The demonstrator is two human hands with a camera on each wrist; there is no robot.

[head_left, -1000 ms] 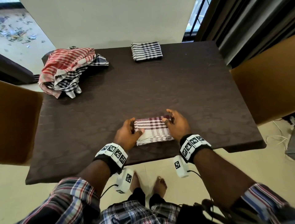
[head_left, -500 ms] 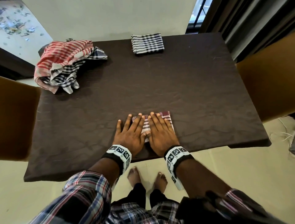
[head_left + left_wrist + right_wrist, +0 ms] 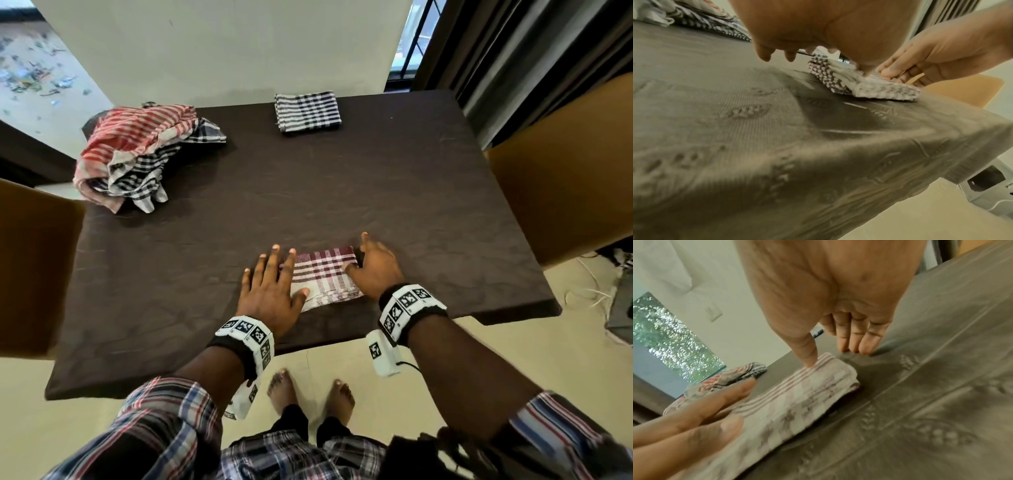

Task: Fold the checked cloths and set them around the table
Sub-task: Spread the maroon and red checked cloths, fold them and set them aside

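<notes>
A folded maroon-and-white checked cloth (image 3: 325,275) (image 3: 865,86) (image 3: 797,395) lies near the front edge of the dark brown table (image 3: 342,192). My left hand (image 3: 274,284) lies flat with straight, spread fingers at the cloth's left edge, its thumb on the fabric. My right hand (image 3: 375,265) (image 3: 838,340) stands at the cloth's right edge, thumb pressing on top and straight fingers touching the table beside it. A folded black-and-white checked cloth (image 3: 307,110) sits at the table's far edge. Unfolded red and black checked cloths (image 3: 137,154) lie heaped at the far left corner.
Tan chair backs stand at the left (image 3: 34,267) and right (image 3: 565,178) sides of the table. A wall and dark curtains (image 3: 513,44) are behind it. My bare feet (image 3: 308,394) are on the floor below the front edge.
Both hands were pressed flat side by side on top of the maroon cloth; they have since slid apart to its left and right edges, uncovering its middle.
</notes>
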